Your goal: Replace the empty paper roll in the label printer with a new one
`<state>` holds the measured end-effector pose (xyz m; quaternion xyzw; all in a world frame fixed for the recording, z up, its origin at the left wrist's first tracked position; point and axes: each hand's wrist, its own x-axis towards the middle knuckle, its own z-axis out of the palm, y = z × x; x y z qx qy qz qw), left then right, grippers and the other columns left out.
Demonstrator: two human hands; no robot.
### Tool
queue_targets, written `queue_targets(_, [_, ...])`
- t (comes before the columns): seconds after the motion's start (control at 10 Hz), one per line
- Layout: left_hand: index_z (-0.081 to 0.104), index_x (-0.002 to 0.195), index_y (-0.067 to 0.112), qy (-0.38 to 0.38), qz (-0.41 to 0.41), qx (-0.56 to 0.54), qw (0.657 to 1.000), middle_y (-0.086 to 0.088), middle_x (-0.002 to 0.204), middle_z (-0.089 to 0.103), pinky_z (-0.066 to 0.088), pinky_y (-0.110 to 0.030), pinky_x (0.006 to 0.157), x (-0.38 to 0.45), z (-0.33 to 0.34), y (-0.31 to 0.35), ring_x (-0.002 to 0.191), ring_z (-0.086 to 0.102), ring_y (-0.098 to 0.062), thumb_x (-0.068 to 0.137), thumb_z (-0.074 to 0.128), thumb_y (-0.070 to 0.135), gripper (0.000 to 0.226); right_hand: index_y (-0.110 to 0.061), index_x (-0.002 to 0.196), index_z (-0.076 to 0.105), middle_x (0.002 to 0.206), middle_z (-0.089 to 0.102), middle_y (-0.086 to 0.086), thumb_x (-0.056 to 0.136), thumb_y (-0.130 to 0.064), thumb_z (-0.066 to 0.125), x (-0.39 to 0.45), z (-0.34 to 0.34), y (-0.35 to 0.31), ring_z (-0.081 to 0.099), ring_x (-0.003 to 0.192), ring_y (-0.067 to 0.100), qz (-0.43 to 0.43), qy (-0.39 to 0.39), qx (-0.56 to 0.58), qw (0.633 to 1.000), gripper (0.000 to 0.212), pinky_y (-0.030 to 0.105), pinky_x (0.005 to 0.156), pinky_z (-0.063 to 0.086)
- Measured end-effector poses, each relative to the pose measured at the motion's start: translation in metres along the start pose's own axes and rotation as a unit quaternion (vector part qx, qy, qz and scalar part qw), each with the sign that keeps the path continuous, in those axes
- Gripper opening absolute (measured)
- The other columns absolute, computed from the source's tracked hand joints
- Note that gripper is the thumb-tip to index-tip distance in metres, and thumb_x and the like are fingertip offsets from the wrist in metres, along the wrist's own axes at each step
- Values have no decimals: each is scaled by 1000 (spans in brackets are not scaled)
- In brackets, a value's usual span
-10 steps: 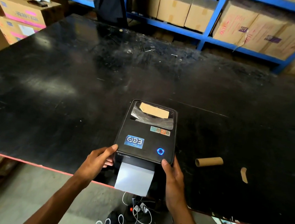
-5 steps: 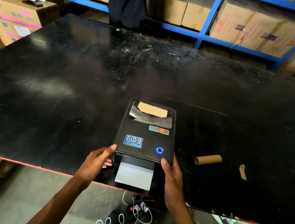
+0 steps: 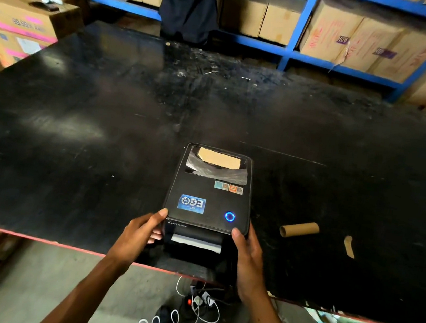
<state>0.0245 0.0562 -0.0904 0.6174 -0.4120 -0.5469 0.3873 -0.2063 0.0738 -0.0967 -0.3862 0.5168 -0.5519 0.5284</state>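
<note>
A black label printer (image 3: pixel 208 193) sits near the front edge of the black table (image 3: pixel 74 144), lid closed, its blue ring light on. Through the lid's window a brown piece and crumpled wrap show. Only a short strip of white label paper (image 3: pixel 195 242) shows at the front slot. My left hand (image 3: pixel 141 230) grips the printer's front left corner. My right hand (image 3: pixel 248 249) grips the front right corner. An empty brown cardboard core (image 3: pixel 299 229) lies on the table to the printer's right.
A small scrap of brown card (image 3: pixel 349 246) lies right of the core. Blue shelving (image 3: pixel 295 53) with cardboard boxes runs along the back. A person in dark clothes (image 3: pixel 189 5) stands beyond the table. Stacked boxes (image 3: pixel 22 20) stand far left. Cables (image 3: pixel 187 316) lie on the floor below.
The long sheet of white label paper hanging out of the front slot has drawn back into the printer until only a short strip shows. Both hands have stayed on the front corners.
</note>
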Motion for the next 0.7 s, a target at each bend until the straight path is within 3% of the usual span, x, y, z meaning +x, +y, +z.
queue_targets(0.4, [71, 86, 18, -3, -7, 9, 1000, -4, 85, 75, 52, -35, 78, -2, 0, 5, 88, 68, -25, 65, 47, 72, 63, -25, 132, 51, 129, 64, -2, 75, -50, 68, 2, -2, 3, 59, 120, 15, 5, -4, -6, 1000, 64, 20, 93, 50])
queue_targets(0.6, [72, 88, 18, -18, -19, 16, 1000, -4, 87, 76, 51, -39, 85, -4, -2, 11, 90, 69, -24, 67, 47, 70, 62, -30, 132, 50, 126, 65, -9, 78, -50, 66, 1, -4, 3, 61, 115, 8, 12, -12, -24, 1000, 61, 12, 83, 50])
queue_targets(0.7, [74, 87, 17, -23, -15, 33, 999, 1, 80, 78, 52, -32, 79, -8, -7, 16, 87, 71, -20, 70, 50, 65, 56, -32, 126, 55, 121, 67, -9, 83, -40, 65, -2, -6, 0, 61, 109, -2, 1, 8, -39, 999, 45, 6, 80, 48])
